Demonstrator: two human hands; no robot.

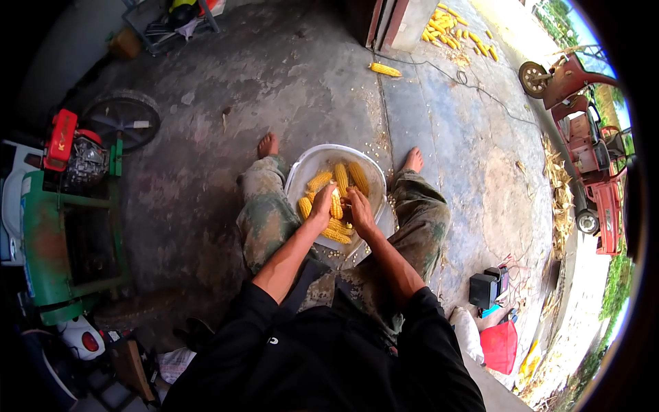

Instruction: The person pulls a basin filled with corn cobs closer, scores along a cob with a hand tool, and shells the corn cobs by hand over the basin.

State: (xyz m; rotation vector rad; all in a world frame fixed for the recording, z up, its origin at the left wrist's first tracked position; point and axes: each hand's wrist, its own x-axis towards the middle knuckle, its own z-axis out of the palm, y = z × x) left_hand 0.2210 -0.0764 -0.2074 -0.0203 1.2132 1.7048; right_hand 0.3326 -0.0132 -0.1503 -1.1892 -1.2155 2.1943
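Observation:
Between my legs sits a white tub [295, 180] with several yellow corn cobs [358, 177] in it, their kernels on. Over the tub, my left hand [322, 204] is closed around a corn cob [336, 206] that points away from me. Beside that cob, on its right, my right hand [360, 210] has its fingers curled in. Something small and dark shows at the right fingertips, too small to name. Whether the right fingers touch the cob I cannot tell.
Loose kernels lie around the tub. One cob [385, 69] lies ahead on the concrete floor, near a cable [439, 69]. A green machine with a red engine [60, 141] stands left. Farther off are a corn pile [446, 29], a red three-wheeler [583, 130] and a black box [483, 290].

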